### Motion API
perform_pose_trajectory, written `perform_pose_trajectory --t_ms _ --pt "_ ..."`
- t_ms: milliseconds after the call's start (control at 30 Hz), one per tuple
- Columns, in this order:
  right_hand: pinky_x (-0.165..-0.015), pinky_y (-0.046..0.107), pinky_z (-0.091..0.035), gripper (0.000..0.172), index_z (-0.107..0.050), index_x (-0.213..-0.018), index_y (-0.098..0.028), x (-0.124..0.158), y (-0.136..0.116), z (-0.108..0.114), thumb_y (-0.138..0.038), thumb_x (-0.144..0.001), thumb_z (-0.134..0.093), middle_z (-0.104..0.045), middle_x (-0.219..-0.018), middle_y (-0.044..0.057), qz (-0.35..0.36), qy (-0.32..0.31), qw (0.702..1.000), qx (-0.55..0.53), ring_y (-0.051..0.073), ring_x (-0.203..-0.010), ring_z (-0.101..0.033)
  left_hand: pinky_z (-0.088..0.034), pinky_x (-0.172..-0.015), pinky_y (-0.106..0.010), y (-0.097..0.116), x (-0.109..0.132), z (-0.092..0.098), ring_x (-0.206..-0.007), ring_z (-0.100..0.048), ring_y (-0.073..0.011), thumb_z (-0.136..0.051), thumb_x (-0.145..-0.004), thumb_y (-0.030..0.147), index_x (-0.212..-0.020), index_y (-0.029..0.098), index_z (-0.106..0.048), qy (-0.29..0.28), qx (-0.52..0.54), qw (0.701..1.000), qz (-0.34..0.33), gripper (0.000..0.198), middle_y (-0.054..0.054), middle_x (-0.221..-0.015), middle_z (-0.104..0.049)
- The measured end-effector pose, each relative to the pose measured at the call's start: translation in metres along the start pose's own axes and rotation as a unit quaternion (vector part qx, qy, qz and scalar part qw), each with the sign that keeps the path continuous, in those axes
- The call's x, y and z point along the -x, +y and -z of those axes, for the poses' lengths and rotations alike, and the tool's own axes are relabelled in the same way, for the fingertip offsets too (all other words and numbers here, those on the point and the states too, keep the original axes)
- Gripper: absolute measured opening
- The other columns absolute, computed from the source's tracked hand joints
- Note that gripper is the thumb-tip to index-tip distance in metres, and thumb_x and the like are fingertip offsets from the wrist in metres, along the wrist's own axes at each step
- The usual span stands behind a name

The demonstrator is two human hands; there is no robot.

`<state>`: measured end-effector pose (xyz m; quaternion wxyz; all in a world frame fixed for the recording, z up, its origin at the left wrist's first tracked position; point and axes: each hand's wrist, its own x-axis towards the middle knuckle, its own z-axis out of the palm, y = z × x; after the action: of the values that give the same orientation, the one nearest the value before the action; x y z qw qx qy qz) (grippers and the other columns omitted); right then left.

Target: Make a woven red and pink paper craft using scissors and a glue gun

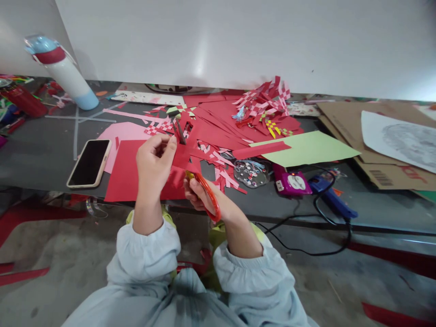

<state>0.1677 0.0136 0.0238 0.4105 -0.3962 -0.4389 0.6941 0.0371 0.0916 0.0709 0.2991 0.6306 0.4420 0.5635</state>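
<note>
Scissors [213, 202] with orange handles sit in your right hand [199, 193]; its fingers are curled around the handles, and the tool points up and away from you; your left hand [155, 156] is nearly closed, with the thumb and fingers pinching a small red paper piece [180, 156]; that piece is up over the worktop [37, 154], between your two hands; I cannot tell just where the blades meet it. A big red sheet [124, 172] lies under your hands, on top of a pink sheet [126, 129]; a phone [90, 163] lies to the left of the red sheet; little pink scraps [230, 177] lie to the right of your paper; past them are a clear dish of beads [252, 173], a purple box [292, 182] and a green sheet [306, 147]; a tall bottle [64, 72] stands at the back left.
</note>
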Motion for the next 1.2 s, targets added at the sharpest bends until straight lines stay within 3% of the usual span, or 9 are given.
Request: perform_pose_trajectory --t_ms 333,800,1200 --pt "-0.043 0.022 -0.018 0.05 -0.04 -0.084 -0.024 -0.0017 0.0018 -0.0014 -0.071 -0.08 -0.055 -0.031 -0.063 -0.008 -0.029 -0.005 0.997 -0.064 0.005 -0.046 -0.025 -0.039 -0.05 -0.023 0.0004 0.0002 -0.0001 -0.053 -0.044 -0.0088 -0.063 -0.083 0.032 -0.072 0.02 -0.062 -0.006 0.003 1.0 0.006 0.016 0.003 -0.061 -0.055" --pt "-0.04 0.023 -0.017 0.052 -0.045 -0.09 -0.026 -0.0033 0.0067 -0.0037 -0.077 -0.079 -0.049 -0.029 -0.06 -0.007 -0.029 0.001 0.999 -0.046 0.007 -0.044 -0.022 -0.04 -0.051 -0.023 -0.0003 0.0012 -0.0017 -0.055 -0.046 -0.0094 -0.061 -0.084 0.032 -0.069 0.021 -0.058 -0.016 -0.017 1.0 0.012 0.019 0.003 -0.062 -0.055" --pt "-0.035 0.021 -0.028 0.051 -0.042 -0.082 -0.024 -0.0024 0.0067 -0.0027 -0.074 -0.085 -0.041 -0.044 -0.057 -0.005 0.002 0.025 0.999 0.026 0.007 -0.041 -0.039 -0.042 -0.053 -0.024 -0.001 0.0008 -0.0015 -0.057 -0.049 -0.0104 -0.061 -0.085 0.034 -0.07 0.021 -0.058 -0.019 -0.02 1.0 0.008 0.02 0.002 -0.063 -0.055"
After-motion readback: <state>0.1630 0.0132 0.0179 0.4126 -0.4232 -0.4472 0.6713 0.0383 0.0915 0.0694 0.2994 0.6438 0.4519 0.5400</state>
